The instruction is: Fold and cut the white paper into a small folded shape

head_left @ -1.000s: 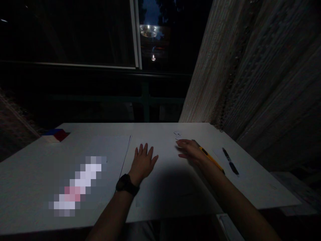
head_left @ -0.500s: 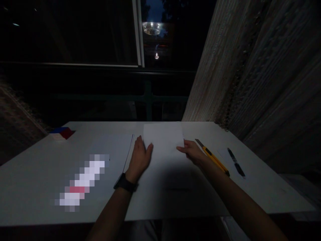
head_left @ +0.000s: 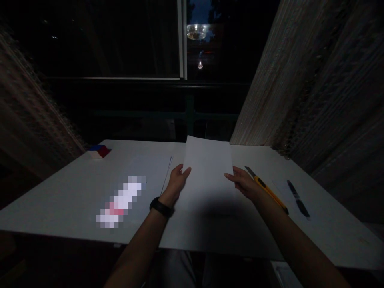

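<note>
A white sheet of paper is held upright-tilted between my two hands, its far edge raised to the back of the table. My left hand, with a black watch on the wrist, pinches the sheet's left edge, thumb on top. On the right edge, my right hand grips it the same way, fingers behind the paper. Just right of that hand lies a yellow utility knife with its blade out. A black pen rests farther right.
More white paper lies left of my left hand, with a blurred-out long object on it. A blue, red and white cube sits at the white table's back left. Curtains hang on both sides of a dark window.
My left hand has gone from lying open beside the sheet to gripping its left edge. The sheet's far edge has risen. The view has swung slightly left.
</note>
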{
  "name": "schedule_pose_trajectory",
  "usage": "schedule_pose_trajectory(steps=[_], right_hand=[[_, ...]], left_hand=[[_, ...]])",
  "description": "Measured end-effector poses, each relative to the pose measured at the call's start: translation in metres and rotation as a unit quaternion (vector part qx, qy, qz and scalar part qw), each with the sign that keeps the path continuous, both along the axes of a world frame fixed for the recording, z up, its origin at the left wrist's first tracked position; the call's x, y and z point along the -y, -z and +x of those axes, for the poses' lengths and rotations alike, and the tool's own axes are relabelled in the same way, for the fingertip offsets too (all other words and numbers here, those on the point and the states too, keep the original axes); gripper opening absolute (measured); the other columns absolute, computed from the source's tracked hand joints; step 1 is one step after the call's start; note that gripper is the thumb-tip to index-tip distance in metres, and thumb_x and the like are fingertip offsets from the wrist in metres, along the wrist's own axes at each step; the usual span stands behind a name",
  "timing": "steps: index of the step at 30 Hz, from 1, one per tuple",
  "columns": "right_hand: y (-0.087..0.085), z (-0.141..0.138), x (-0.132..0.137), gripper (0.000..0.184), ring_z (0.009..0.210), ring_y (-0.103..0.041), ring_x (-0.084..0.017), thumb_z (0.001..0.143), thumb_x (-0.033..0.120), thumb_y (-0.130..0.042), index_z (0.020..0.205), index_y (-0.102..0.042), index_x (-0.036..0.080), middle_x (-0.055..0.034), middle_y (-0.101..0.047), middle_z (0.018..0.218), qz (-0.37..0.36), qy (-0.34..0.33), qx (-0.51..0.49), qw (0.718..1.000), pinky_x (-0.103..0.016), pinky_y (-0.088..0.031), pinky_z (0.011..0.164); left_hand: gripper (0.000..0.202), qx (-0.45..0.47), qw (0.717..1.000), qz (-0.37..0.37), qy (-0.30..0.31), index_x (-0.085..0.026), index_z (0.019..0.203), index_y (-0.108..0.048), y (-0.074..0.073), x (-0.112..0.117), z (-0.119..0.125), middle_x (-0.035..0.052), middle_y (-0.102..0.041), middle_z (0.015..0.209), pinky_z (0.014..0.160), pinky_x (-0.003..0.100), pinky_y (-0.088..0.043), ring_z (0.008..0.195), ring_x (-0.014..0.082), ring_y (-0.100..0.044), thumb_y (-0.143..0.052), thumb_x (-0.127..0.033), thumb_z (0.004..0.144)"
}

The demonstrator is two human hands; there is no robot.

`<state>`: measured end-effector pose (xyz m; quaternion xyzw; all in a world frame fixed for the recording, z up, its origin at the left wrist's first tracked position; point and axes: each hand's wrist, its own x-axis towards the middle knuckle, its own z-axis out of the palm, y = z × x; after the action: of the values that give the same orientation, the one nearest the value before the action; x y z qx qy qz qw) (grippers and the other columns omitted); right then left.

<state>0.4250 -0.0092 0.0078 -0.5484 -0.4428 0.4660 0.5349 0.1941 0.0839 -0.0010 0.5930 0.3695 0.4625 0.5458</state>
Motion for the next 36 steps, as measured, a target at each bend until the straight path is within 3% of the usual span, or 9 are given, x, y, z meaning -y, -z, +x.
schedule_pose_trajectory(steps=[6,14,21,26,36], right_hand=[[0.002,0.001,0.0,0.043,0.075,-0.062,-0.018,0.058,0.035,-0.074,0.094,-0.061,0.016,-0.0066,-0.068,0.087,0.004,-0.012,-0.019,1.0,-0.027,-0.048,0.062],[0.006,0.011,-0.002,0.033,0.075,-0.062,-0.017,0.059,0.036,-0.074,0.083,-0.062,0.015,-0.005,-0.068,0.08,-0.015,-0.039,-0.028,0.999,-0.026,-0.048,0.068],[0.0,0.007,0.003,0.042,0.095,-0.061,-0.023,0.057,0.026,-0.076,0.097,-0.062,0.019,-0.006,-0.067,0.103,0.012,-0.09,-0.057,0.994,-0.039,-0.041,0.091],[0.001,0.003,0.002,0.04,0.096,-0.061,-0.024,0.056,0.024,-0.076,0.094,-0.064,0.019,-0.0064,-0.068,0.102,0.013,-0.056,-0.078,0.995,-0.04,-0.04,0.093],[0.01,0.014,0.0,0.041,0.092,-0.062,-0.023,0.058,0.025,-0.076,0.096,-0.063,0.018,-0.0057,-0.068,0.098,0.011,-0.064,-0.095,0.993,-0.037,-0.044,0.087]], left_hand=[[0.038,-0.024,0.999,-0.021,-0.01,-0.014,0.103,-0.059,-0.004,0.001,-0.001,0.0117,-0.066,0.098,0.078,0.033,-0.049,0.089,0.0211,-0.062,-0.06,-0.04,0.075],[0.035,0.049,0.994,-0.082,0.055,-0.011,0.087,-0.061,-0.007,-0.002,-0.009,0.0041,-0.064,0.063,0.056,0.025,-0.048,0.059,0.0151,-0.061,-0.073,-0.031,0.062],[0.03,0.051,0.993,-0.077,0.074,-0.011,0.08,-0.063,-0.004,0.0,-0.007,0.0037,-0.064,0.065,0.053,0.023,-0.044,0.055,0.0126,-0.057,-0.075,-0.027,0.059],[0.027,0.023,0.998,-0.049,0.033,-0.011,0.076,-0.063,-0.007,0.003,-0.004,0.0025,-0.063,0.061,0.049,0.021,-0.041,0.053,0.012,-0.055,-0.074,-0.029,0.059],[0.037,0.12,0.984,-0.098,0.088,-0.01,0.084,-0.062,-0.003,0.001,-0.006,0.0079,-0.068,0.076,0.062,0.028,-0.048,0.064,0.0165,-0.063,-0.077,-0.029,0.057]])
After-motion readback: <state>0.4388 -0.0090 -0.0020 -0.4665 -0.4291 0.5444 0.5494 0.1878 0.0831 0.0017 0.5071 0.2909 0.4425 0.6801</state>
